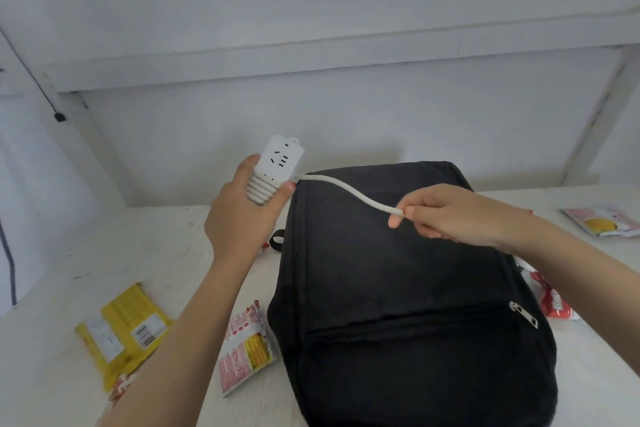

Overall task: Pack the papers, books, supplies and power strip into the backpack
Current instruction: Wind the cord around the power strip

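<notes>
1. While the black backpack [398,288] lies flat on the white bench [138,243], small packets lie around it on both sides.
2. Left of it, a yellow packet [121,326] with a barcode label lies partly under the left forearm. A pink-and-yellow sachet [247,347] lies just beside the bag's lower left edge.
3. On the right, a red-and-white wrapper [550,302] is tucked against the bag's side, partly hidden by the right forearm. A pink packet [602,220] with a yellow picture lies well apart, near the bench's far right.
4. A short black strap loop [277,239] pokes out from the bag's left edge, just below the left hand [242,218].
5. The left hand grips the white power strip [280,159] above the bag's top left corner, off the bench. Its fingers are curled round the lower half, where the cord is wound in tight coils.
6. The free length of the cord [349,191] sags across the top of the bag to the right hand [460,215], which pinches its end between thumb and fingertips.
7. The strip is smooth, hard plastic, a rounded rectangle with dark socket slots. The cord is thick, round and rubbery.
8. The bag is matt woven fabric, soft-cornered, with a metal zip pull [524,314] at the right end of its front pocket seam.
9. The packets are glossy and crinkled, and the bench top is painted white and scuffed.
</notes>
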Action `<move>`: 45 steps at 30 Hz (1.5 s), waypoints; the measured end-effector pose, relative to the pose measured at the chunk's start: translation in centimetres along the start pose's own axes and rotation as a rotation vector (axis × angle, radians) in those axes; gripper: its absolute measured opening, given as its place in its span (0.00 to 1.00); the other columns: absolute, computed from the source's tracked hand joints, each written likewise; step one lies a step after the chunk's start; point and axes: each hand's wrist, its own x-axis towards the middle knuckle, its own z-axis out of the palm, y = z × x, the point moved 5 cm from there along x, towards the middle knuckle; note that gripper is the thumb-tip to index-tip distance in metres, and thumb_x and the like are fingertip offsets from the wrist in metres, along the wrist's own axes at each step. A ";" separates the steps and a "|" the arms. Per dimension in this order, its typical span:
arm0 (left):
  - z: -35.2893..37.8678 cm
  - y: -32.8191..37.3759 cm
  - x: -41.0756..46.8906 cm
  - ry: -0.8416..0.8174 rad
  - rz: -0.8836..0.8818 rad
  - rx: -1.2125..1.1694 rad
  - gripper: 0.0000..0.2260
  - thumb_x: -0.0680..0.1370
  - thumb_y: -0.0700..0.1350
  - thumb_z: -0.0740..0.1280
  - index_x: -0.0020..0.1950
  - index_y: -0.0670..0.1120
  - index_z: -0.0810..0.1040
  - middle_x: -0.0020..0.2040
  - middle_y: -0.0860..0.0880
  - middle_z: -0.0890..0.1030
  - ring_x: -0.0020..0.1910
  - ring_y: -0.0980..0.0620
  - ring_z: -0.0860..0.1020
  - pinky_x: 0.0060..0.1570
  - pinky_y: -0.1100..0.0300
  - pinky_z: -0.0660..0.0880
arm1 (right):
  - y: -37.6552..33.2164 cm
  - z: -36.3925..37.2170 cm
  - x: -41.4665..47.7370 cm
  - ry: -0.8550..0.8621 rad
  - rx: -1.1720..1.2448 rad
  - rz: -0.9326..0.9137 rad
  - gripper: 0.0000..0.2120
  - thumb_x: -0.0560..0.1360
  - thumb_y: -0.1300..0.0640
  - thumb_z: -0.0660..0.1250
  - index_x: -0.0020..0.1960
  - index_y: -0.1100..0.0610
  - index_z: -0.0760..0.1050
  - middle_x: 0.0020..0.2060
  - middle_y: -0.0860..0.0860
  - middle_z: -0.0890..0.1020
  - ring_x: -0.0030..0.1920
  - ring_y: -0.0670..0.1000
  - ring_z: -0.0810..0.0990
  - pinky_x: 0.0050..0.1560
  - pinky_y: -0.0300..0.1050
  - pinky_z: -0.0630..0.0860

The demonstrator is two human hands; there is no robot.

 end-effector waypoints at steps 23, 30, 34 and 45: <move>4.9 2.2 -2.2 -0.269 0.156 0.304 0.34 0.60 0.75 0.65 0.60 0.59 0.63 0.49 0.52 0.76 0.46 0.50 0.76 0.38 0.59 0.69 | -3.7 -1.1 -3.3 0.217 0.146 -0.170 0.11 0.77 0.56 0.63 0.42 0.56 0.84 0.20 0.40 0.73 0.24 0.38 0.70 0.30 0.29 0.63; 5.0 3.4 -1.7 -0.213 0.188 0.222 0.30 0.61 0.69 0.65 0.57 0.57 0.64 0.46 0.54 0.76 0.42 0.51 0.76 0.35 0.60 0.66 | -6.0 2.5 -4.1 0.016 0.083 -0.266 0.12 0.76 0.55 0.65 0.42 0.60 0.83 0.30 0.60 0.79 0.27 0.46 0.69 0.31 0.35 0.66; 5.1 3.8 -2.1 -0.236 0.244 0.232 0.33 0.59 0.71 0.62 0.59 0.57 0.66 0.45 0.54 0.74 0.43 0.50 0.75 0.36 0.59 0.66 | -7.0 1.4 -4.0 0.099 0.114 -0.239 0.12 0.76 0.54 0.64 0.41 0.56 0.84 0.28 0.60 0.78 0.26 0.46 0.66 0.29 0.35 0.61; 6.0 3.4 -3.4 -0.264 0.241 0.350 0.36 0.61 0.76 0.62 0.63 0.60 0.63 0.53 0.55 0.78 0.55 0.49 0.75 0.63 0.40 0.65 | -6.4 -0.5 -4.5 0.190 0.107 -0.107 0.13 0.78 0.55 0.63 0.41 0.57 0.83 0.16 0.38 0.69 0.22 0.38 0.70 0.28 0.27 0.63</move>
